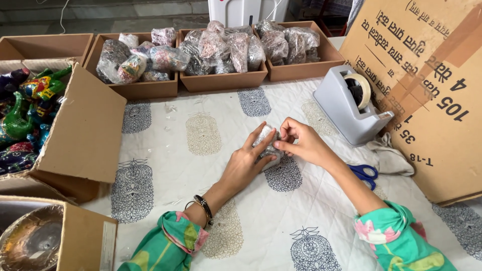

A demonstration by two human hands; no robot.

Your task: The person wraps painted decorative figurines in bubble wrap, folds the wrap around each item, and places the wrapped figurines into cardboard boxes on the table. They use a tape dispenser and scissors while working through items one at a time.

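A small object wrapped in clear bubble wrap (pixel 267 148) rests on the patterned white cloth (pixel 211 165) at the table's middle. My left hand (pixel 247 161) lies over its left side, fingers spread on the wrap. My right hand (pixel 300 143) pinches the wrap's top right edge with thumb and fingers. What is inside the wrap is hidden. A grey tape dispenser (pixel 351 104) with a pale roll stands just right of my right hand.
Wooden trays (pixel 227 80) along the back hold several bubble-wrapped pieces. An open carton (pixel 83 133) at left holds colourful painted figures (pixel 22 118). A large cardboard box (pixel 432 85) leans at right. Blue-handled scissors (pixel 365 173) and a cloth scrap lie beside it.
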